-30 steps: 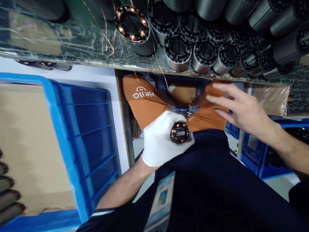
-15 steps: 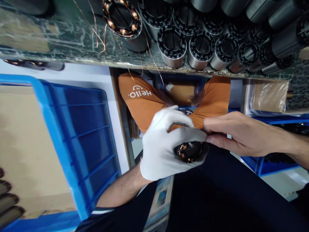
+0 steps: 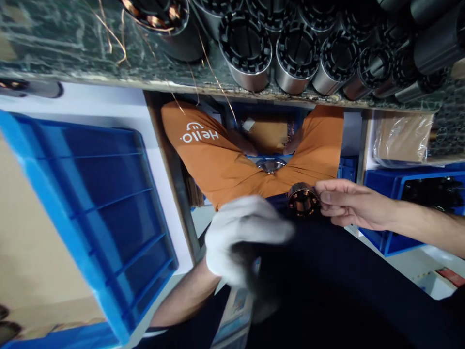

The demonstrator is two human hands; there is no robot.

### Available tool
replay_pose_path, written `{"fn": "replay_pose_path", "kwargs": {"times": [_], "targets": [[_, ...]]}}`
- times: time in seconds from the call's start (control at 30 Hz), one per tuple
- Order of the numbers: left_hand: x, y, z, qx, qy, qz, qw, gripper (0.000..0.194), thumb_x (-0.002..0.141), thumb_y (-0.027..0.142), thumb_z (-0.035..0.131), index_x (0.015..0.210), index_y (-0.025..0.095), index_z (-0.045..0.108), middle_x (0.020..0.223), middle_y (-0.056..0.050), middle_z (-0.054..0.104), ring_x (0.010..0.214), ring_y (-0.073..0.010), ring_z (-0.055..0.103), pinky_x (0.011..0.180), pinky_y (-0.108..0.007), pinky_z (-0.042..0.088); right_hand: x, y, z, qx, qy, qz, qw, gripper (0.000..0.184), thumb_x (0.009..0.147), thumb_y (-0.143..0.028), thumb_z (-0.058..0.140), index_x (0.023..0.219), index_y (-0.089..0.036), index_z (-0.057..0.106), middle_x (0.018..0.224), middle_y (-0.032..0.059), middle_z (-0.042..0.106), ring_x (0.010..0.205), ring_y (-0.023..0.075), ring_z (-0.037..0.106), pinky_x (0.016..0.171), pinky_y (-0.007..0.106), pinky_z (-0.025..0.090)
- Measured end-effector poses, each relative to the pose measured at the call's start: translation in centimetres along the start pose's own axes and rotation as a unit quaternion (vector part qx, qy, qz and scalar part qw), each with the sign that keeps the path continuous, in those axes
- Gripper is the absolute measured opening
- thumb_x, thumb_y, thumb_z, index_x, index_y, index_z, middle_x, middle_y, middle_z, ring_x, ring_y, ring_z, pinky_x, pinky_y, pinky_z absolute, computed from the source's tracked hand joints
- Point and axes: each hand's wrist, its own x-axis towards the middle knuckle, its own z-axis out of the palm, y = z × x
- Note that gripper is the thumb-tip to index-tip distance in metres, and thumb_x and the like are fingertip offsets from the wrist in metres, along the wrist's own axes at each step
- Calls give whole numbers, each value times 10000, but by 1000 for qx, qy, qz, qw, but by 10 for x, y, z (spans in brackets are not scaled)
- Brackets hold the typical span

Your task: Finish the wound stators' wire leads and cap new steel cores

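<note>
My right hand [image 3: 348, 206], bare, pinches a small wound stator [image 3: 303, 199] with copper coils, holding it above my dark lap. My left hand [image 3: 241, 237] wears a white glove and hovers just left of and below the stator. It is smeared by motion, so its fingers cannot be read. A dark blur sits under its palm. The two hands are apart.
A green-topped bench [image 3: 72, 58] runs across the top with several unwound stator cores [image 3: 247, 53], a wound one [image 3: 160, 14] and loose copper wires. A big blue crate [image 3: 101, 194] stands left. A person in an orange shirt [image 3: 218, 160] is beyond the bench. Blue bins [image 3: 399, 184] are right.
The wound stator has passed from my gloved left hand into my right hand, which has drawn it up and to the right. My left hand has dropped away, blurred.
</note>
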Motion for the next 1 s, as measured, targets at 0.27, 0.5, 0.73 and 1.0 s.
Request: {"fn": "replay_pose_path", "kwargs": {"times": [0.27, 0.5, 0.73, 1.0], "targets": [[27, 15, 19, 32, -239, -25, 970, 150, 889, 257, 638, 859, 200, 773, 787, -62, 795, 677, -238, 758, 676, -382, 662, -11, -63, 5, -642, -38, -282, 712, 397, 1169, -255, 532, 804, -280, 686, 692, -39, 476, 638, 173, 369, 499, 313, 345], [22, 24, 12, 292, -96, 204, 930, 268, 955, 165, 706, 1204, 245, 762, 1247, -83, 830, 1138, -248, 808, 1025, -384, 641, -25, -65, -14, -521, -19, -54, 852, 372, 989, -555, 880, 1165, -247, 768, 1165, 56, 761, 1022, 239, 732, 784, 349, 593], [36, 38, 14, 331, -178, 189, 907, 56, 933, 300, 761, 987, 286, 764, 926, -19, 796, 860, -241, 755, 1031, -486, 632, -7, -27, -9, -283, -77, -18, 956, 327, 1108, -372, 660, 845, -244, 513, 796, -53, 563, 714, 118, 562, 680, 274, 530], [31, 33, 11, 197, -173, -1, 965, 169, 978, 317, 699, 1109, 214, 728, 1053, -67, 845, 891, -245, 812, 842, -381, 669, -24, -71, -7, -663, 34, -208, 718, 210, 1073, -347, 778, 928, -241, 670, 1009, 19, 613, 916, 205, 573, 806, 365, 499]]}}
